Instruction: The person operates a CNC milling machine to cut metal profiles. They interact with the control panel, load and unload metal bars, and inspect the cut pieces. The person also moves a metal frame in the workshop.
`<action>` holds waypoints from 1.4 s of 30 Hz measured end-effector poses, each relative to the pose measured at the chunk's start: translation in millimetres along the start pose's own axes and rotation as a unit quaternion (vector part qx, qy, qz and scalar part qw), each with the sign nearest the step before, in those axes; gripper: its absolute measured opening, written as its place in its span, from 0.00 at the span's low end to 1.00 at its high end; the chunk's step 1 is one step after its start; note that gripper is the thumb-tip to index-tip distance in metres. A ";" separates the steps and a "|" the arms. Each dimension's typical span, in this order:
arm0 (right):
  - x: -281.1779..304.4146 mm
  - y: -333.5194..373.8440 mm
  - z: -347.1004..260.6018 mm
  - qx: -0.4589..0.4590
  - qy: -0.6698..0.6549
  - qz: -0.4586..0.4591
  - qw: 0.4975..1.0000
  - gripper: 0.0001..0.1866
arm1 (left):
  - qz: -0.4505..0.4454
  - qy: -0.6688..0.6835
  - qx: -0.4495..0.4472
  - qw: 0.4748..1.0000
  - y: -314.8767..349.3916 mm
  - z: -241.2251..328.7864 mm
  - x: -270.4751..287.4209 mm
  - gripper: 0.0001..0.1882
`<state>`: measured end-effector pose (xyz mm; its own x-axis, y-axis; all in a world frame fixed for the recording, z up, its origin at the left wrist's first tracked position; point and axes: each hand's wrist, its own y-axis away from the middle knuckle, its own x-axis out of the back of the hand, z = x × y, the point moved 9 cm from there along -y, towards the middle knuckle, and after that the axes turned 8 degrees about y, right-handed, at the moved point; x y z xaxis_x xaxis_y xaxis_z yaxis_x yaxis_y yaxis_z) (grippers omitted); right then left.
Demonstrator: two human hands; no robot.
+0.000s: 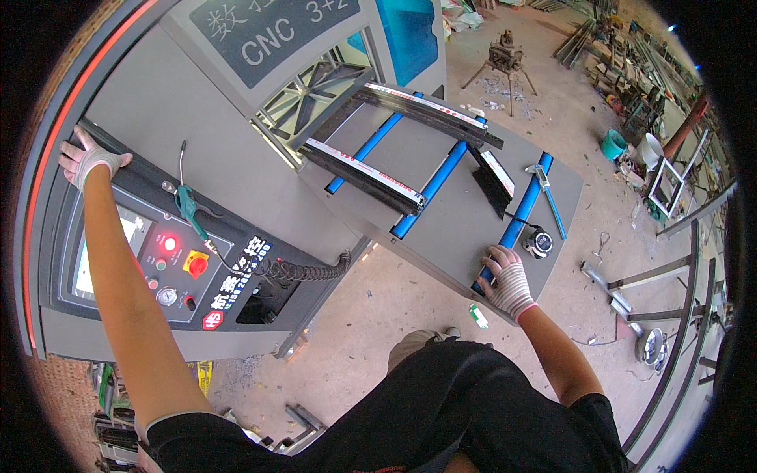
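At the frame's left, the left hand [93,160] lies spread on the upper rim of a control console [175,276], apparently grasping nothing. Right of centre, the right hand [509,281] curls over the lower end of a blue roller [511,233] on the grey desk [465,225]; whether it grips, I cannot tell. Dark profiles [364,175] lie upper centre. The step looks like steadying; moving on would call for freeing a hand.

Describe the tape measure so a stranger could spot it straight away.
Find the grey table with blue rollers beside the machine. The right hand touches the rightmost roller; the tape measure lies just right of that roller, beyond the hand. It is chunky and rounded, black with a pale face, unlike the long, thin caliper nearby.
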<state>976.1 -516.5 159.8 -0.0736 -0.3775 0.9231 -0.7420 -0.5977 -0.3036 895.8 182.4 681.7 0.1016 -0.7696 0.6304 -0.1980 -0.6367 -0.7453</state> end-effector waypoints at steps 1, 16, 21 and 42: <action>0.6 -0.1 -0.4 0.001 -0.003 0.003 1.000 0.26 | 0.005 -0.005 0.000 1.000 0.4 -0.2 1.6 0.80; 2.0 -0.6 -1.5 0.003 -0.004 0.008 1.000 0.25 | -0.001 -0.011 0.008 1.000 -0.8 0.2 -0.8 0.78; 1.5 -0.5 -1.2 0.001 0.000 0.000 1.000 0.25 | -0.003 0.009 0.003 1.000 -1.7 0.7 -1.7 0.79; -0.8 -0.5 0.5 -0.007 0.000 -0.002 1.000 0.25 | 0.006 0.010 0.001 1.000 -1.8 0.8 -1.4 0.79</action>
<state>976.9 -516.3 159.1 -0.0711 -0.3753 0.9242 -0.7512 -0.5894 -0.2971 896.7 184.6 682.0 0.0803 -0.7756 0.6261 -0.1969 -0.6281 -0.7528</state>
